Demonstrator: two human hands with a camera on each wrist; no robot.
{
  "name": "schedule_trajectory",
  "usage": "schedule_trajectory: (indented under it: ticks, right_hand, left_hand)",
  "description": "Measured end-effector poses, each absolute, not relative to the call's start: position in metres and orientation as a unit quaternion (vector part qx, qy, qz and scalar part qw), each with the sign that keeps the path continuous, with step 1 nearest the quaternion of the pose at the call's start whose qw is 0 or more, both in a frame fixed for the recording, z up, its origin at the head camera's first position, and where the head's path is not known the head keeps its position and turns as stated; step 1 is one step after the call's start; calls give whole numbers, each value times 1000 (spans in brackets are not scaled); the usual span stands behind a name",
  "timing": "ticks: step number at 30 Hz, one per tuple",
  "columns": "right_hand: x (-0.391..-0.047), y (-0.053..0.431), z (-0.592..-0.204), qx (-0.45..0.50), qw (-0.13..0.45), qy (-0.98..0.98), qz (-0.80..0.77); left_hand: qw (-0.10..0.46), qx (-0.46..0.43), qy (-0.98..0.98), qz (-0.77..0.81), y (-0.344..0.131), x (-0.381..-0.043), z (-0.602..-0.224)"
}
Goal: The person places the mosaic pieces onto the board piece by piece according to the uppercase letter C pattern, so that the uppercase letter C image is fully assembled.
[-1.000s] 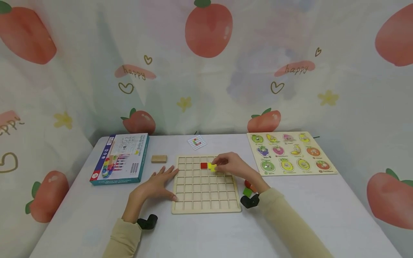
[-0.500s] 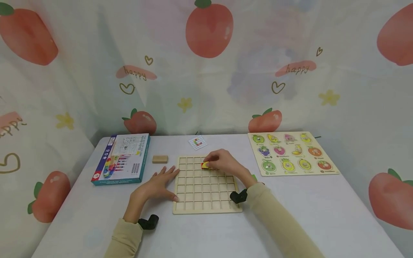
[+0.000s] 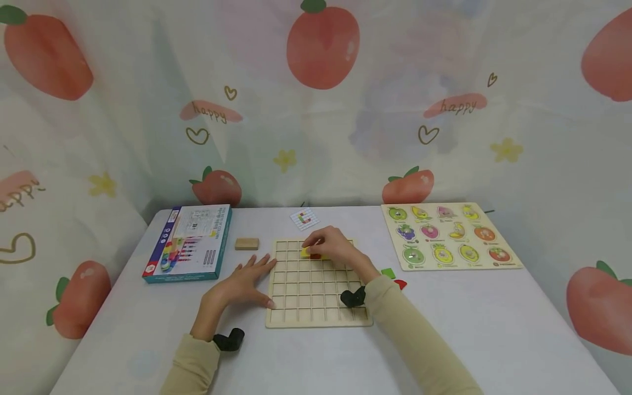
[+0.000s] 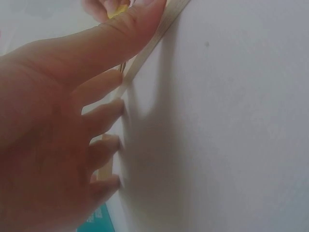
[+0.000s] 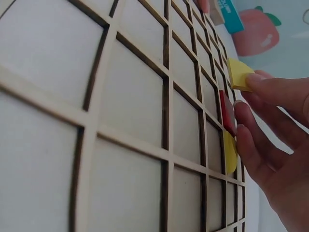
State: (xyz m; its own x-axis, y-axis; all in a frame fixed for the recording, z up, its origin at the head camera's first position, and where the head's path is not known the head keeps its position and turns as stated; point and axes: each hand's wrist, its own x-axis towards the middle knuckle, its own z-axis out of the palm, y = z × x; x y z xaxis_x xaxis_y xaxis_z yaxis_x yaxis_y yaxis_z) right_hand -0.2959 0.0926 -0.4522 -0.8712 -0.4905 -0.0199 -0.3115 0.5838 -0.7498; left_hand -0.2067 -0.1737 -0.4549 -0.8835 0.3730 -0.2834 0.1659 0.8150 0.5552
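My right hand (image 3: 334, 247) pinches a yellow quarter-round tile (image 5: 239, 75) between thumb and finger over the upper part of the wooden grid board (image 3: 311, 325). A red square tile (image 5: 227, 112) sits in the grid under this hand, with another yellow tile (image 5: 230, 153), rounded on one side, in the neighbouring cell. My left hand (image 3: 241, 284) lies at the board's left edge, fingers spread, thumb and fingertips at the rim. In the left wrist view, the left hand (image 4: 53, 116) shows its straight fingers along the board's side.
Green (image 3: 388, 273) and red (image 3: 401, 283) pieces lie right of the board, partly behind the right sleeve. A pattern card (image 3: 304, 219) lies behind the board. A wooden block (image 3: 247, 243) and a boxed game (image 3: 190, 241) stand left; a fruit puzzle board (image 3: 449, 236) lies right.
My right hand has moved left across the grid with the yellow tile, from right of the red tile to its left side. The left hand has stayed at the board's edge.
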Motion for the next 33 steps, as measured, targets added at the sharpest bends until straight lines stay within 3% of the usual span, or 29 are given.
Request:
schedule_trajectory:
  ticks: [33]
  right_hand:
    - [-297,87,-461,-230,89,908,-338]
  left_hand:
    - [188,135,937,260,-171,-208,-457]
